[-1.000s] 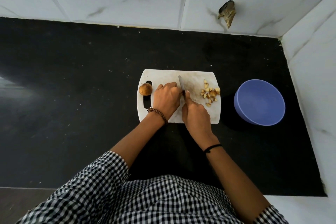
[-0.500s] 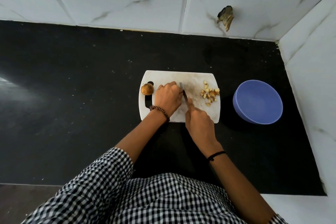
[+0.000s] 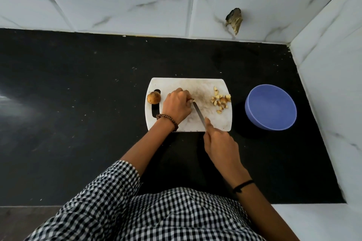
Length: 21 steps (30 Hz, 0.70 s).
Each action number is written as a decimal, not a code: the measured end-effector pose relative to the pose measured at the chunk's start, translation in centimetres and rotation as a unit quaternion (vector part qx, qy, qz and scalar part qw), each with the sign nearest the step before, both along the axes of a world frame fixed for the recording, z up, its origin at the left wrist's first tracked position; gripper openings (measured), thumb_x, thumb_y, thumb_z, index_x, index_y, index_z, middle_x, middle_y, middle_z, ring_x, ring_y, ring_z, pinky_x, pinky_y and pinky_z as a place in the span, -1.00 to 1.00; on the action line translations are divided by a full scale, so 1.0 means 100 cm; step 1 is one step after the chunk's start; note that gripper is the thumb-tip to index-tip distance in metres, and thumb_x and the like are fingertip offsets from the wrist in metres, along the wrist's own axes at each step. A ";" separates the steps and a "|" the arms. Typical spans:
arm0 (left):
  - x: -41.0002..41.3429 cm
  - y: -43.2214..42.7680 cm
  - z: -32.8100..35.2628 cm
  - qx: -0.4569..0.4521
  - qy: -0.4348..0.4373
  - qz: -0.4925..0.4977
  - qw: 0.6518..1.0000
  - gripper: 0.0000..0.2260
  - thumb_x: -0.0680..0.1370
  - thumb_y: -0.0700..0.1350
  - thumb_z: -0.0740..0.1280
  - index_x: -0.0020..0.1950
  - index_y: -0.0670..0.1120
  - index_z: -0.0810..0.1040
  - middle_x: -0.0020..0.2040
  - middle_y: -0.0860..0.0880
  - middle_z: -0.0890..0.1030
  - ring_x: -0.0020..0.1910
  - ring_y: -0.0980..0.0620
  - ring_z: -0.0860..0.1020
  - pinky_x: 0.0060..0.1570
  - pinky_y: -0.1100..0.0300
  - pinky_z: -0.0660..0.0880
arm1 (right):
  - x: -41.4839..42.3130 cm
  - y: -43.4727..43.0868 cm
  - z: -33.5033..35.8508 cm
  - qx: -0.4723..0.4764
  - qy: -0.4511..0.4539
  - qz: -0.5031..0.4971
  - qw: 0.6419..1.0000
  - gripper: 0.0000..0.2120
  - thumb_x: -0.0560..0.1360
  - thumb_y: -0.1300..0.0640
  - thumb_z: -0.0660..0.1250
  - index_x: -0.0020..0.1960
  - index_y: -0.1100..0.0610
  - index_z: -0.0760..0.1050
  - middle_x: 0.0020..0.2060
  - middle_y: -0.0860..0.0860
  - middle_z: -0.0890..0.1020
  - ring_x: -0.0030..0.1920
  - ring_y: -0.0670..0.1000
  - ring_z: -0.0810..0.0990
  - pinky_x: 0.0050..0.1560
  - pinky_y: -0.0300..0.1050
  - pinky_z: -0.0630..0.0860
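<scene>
A white cutting board (image 3: 197, 84) lies on the black counter (image 3: 78, 88). My left hand (image 3: 176, 106) sits curled over a small piece of potato (image 3: 193, 100) on the board; most of the piece is hidden under the fingers. My right hand (image 3: 220, 141) grips the knife (image 3: 198, 112) by its handle at the board's near edge, forefinger along the blade. The blade tip touches the held piece. Several cut potato chunks (image 3: 220, 100) are heaped at the board's right side. A whole small brown potato (image 3: 153, 97) rests by the board's handle slot.
A blue bowl (image 3: 271, 107) stands on the counter right of the board. White marble-look tiled walls close the back and right side, with a broken hole (image 3: 234, 20) in the back wall. My checked shirt fills the bottom of the view.
My right hand has drawn back toward me off the board, pulling the knife along. My left hand stays on the piece.
</scene>
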<state>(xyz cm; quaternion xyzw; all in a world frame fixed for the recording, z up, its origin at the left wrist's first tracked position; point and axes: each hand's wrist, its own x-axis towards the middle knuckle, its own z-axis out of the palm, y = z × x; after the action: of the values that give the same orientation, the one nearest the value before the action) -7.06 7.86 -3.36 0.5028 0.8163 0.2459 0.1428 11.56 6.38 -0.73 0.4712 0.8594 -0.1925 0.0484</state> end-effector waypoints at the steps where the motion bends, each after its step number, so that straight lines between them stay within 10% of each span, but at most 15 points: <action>1: 0.000 0.000 -0.001 0.001 -0.001 -0.001 1.000 -0.89 0.52 -0.14 0.33 0.00 -0.10 0.62 -0.06 -0.06 0.57 -0.10 -0.05 0.54 -0.13 0.19 0.45 | 0.003 -0.001 0.001 -0.004 0.016 -0.008 1.000 -0.51 0.68 0.03 0.11 0.59 0.01 0.16 -0.16 0.02 0.57 -0.18 0.04 0.60 -0.22 -0.01 0.57; 11: -0.005 -0.009 -0.004 0.043 -0.040 -0.012 0.998 -0.88 0.46 -0.25 0.41 -0.02 -0.14 0.65 -0.09 -0.07 0.60 -0.14 -0.02 0.58 -0.15 0.14 0.55 | -0.015 0.020 -0.012 -0.056 0.198 -0.128 0.970 -0.71 0.55 -0.07 0.38 0.09 0.13 0.51 -0.13 0.03 0.63 -0.11 0.04 0.64 -0.11 0.01 0.62; 21: -0.003 -0.012 -0.003 0.060 -0.071 -0.001 0.996 -0.77 0.47 -0.31 0.36 0.11 -0.15 0.58 -0.04 -0.09 0.66 -0.06 -0.03 0.63 -0.04 0.09 0.57 | -0.078 0.066 -0.012 -0.013 0.175 -0.065 0.982 -0.76 0.48 0.23 0.42 0.10 0.13 0.45 0.04 0.02 0.53 0.03 0.04 0.53 -0.10 -0.06 0.51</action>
<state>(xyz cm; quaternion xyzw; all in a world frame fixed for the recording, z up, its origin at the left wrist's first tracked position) -7.39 6.70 -3.66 0.4927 0.7874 0.3293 0.1699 3.73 12.94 -1.92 0.4842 0.8196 -0.2859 -0.1095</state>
